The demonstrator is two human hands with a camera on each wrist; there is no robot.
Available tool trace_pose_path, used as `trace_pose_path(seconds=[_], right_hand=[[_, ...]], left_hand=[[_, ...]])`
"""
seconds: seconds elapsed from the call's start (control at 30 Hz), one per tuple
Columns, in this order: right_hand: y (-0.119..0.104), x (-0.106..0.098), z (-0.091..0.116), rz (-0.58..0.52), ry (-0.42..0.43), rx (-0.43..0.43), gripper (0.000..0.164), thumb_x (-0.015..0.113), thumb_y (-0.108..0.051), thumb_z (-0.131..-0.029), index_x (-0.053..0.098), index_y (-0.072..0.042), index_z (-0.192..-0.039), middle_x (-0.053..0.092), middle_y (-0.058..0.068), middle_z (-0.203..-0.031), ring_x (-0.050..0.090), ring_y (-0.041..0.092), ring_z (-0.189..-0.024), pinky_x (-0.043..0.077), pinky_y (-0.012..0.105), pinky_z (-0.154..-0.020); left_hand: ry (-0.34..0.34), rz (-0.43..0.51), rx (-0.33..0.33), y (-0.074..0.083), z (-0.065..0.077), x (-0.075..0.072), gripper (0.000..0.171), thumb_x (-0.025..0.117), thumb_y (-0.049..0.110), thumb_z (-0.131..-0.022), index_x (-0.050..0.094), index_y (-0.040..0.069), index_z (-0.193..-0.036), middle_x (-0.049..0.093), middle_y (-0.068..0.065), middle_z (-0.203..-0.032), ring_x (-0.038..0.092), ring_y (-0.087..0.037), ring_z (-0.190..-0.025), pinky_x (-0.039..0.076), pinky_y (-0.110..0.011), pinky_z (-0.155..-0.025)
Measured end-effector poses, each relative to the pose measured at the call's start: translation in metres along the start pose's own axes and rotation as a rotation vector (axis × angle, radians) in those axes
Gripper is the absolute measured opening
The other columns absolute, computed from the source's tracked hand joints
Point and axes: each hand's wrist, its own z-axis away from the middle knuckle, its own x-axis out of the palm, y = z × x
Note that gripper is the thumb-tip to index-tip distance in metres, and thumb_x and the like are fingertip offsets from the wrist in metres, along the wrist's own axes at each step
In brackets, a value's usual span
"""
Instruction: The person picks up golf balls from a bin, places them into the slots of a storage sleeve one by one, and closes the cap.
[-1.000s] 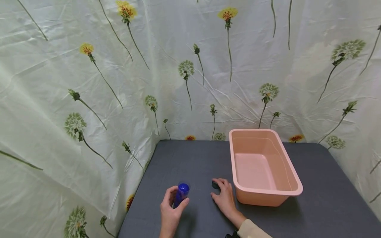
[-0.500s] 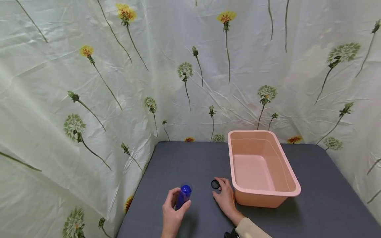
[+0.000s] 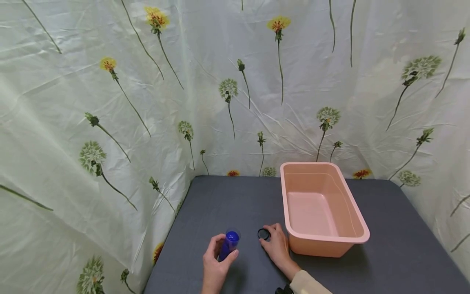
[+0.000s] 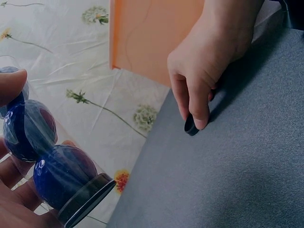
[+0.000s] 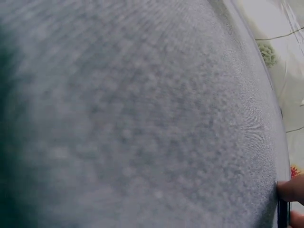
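My left hand [image 3: 216,264] grips a clear tube [image 3: 229,246] holding blue balls, raised above the table and tilted. In the left wrist view the dimpled balls [image 4: 64,173], like golf balls, are stacked inside, and a black cap [image 4: 90,199] covers the tube's near end. To the right, my right hand [image 3: 279,248] pinches a loose round black cap [image 3: 263,234] at the table surface. Its edge is tipped up between thumb and fingers. Only fingertips [image 5: 292,189] and a dark sliver of that cap [image 5: 283,213] show in the right wrist view.
A pink plastic basin [image 3: 288,204] stands on the dark grey table [image 3: 227,200] right beside my right hand. Flower-printed sheeting [image 3: 235,106] hangs behind and to the left of the table. A small black object [image 3: 284,290] lies by the right sleeve at the bottom edge.
The loose cap, flat on the table half a second ago, is now tipped up in my right fingers. My left hand has shifted slightly right with the tube.
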Motion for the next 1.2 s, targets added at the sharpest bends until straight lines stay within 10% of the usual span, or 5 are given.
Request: trace_pose_path(seconds=[0.5, 1.2], right_hand=[[-0.002, -0.016, 0.006, -0.01, -0.174, -0.04, 0.042, 0.094, -0.023, -0.068, 0.073, -0.014, -0.103, 0.05, -0.008, -0.087, 0.046, 0.003, -0.07, 0.038, 0.024, -0.062], [-0.073, -0.063, 0.009, -0.415, -0.333, -0.05, 0.05, 0.086, -0.007, -0.074, 0.064, -0.028, -0.115, 0.065, -0.003, -0.088, 0.059, 0.008, -0.067, 0.051, 0.025, -0.058]], left_hand=[[-0.05, -0.012, -0.043, 0.0, -0.001, 0.007, 0.049, 0.087, 0.027, -0.08, 0.06, 0.016, -0.119, 0.068, -0.002, -0.105, 0.064, -0.018, -0.093, 0.05, -0.037, -0.082], [-0.066, -0.084, 0.035, -0.008, 0.0, 0.012, 0.047, 0.087, 0.027, -0.079, 0.061, 0.02, -0.117, 0.069, 0.003, -0.1, 0.066, -0.015, -0.089, 0.05, -0.034, -0.078]])
